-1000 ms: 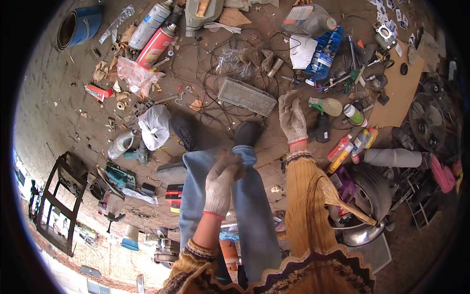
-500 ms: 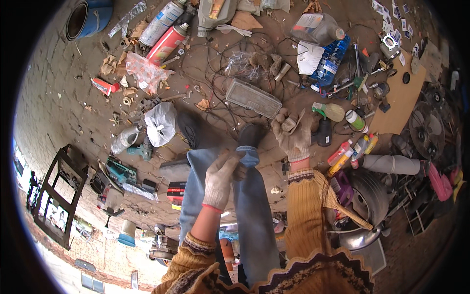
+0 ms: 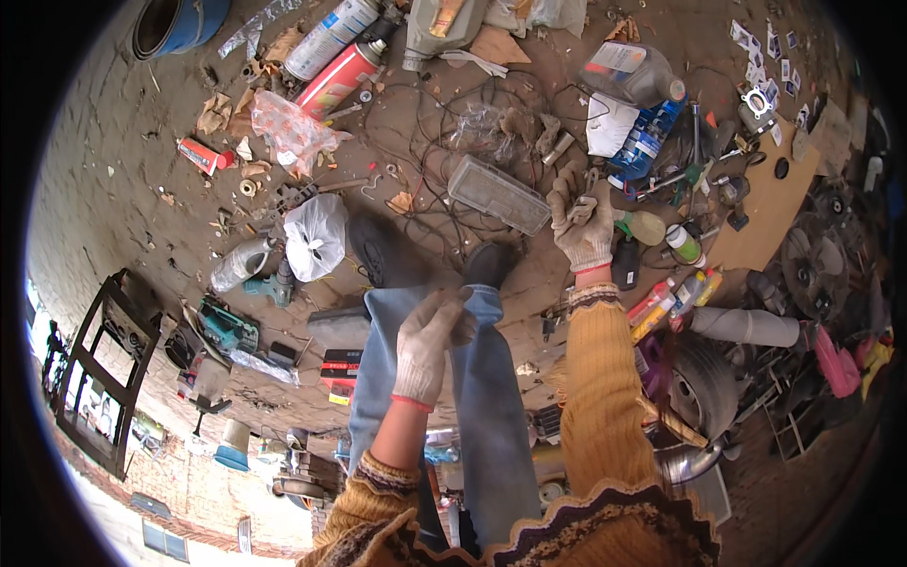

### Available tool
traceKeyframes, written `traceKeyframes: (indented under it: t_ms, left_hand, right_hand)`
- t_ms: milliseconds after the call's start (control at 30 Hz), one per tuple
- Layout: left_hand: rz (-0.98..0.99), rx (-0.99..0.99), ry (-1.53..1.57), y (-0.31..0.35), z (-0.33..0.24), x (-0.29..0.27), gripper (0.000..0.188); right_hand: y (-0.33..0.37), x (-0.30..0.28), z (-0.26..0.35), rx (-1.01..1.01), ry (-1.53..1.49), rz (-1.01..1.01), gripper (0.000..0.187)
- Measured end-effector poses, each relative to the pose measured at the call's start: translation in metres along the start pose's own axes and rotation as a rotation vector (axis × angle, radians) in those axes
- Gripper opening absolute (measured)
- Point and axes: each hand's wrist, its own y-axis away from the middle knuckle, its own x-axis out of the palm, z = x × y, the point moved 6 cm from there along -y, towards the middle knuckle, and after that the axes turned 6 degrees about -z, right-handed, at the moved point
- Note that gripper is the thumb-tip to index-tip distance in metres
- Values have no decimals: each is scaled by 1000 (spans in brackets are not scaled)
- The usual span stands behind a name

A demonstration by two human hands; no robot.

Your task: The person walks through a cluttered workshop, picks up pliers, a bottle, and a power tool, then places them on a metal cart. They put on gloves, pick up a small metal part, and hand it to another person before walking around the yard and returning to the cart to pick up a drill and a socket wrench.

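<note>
Both of my hands wear pale knit gloves with dirty fingers. My left hand (image 3: 427,342) is closed above my knees, its fingertips drawn together. Whatever it may grip is hidden. My right hand (image 3: 583,225) reaches out to the right of my feet, palm up, thumb and fingers apart. Its dirty fingers are close to the end of a grey lidded plastic case (image 3: 499,195) on the ground. A spray bottle with a yellowish body (image 3: 646,228) and a small black bottle (image 3: 624,264) stand just right of that hand.
Thin cables (image 3: 416,170) tangle around the case. Left of my feet are a tied white bag (image 3: 315,238) and a teal drill (image 3: 274,285). Spray cans (image 3: 342,80) lie beyond. To the right are a blue tray (image 3: 646,137), a cardboard sheet (image 3: 770,208) and a tyre (image 3: 704,387).
My right hand has moved forward and slightly right, and its fingers have stretched out more. My left hand keeps nearly the same place and pose. The view has shifted slightly.
</note>
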Motion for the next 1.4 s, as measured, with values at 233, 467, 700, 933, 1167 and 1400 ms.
traceKeyframes:
  t_ms: [233, 467, 700, 933, 1167, 1400]
  left_hand:
    - [-28, 1, -20, 0, -7, 3, 29]
    - [-41, 186, -138, 0, -10, 11, 41]
    - [-94, 176, 76, -3, 0, -2, 41]
    - [-88, 212, 126, 9, -18, 10, 42]
    - [-2, 130, 125, 2, -15, 8, 53]
    - [275, 139, 406, 0, -12, 17, 61]
  right_hand:
    - [12, 1, -27, -15, 36, -93, 43]
    - [83, 68, -110, 107, 371, -21, 46]
    - [113, 101, -146, 57, 485, 9, 63]
    - [121, 100, -133, 13, 1024, -135, 59]
    - [127, 108, -140, 99, 383, -9, 47]
    - [128, 106, -132, 131, 207, 37, 49]
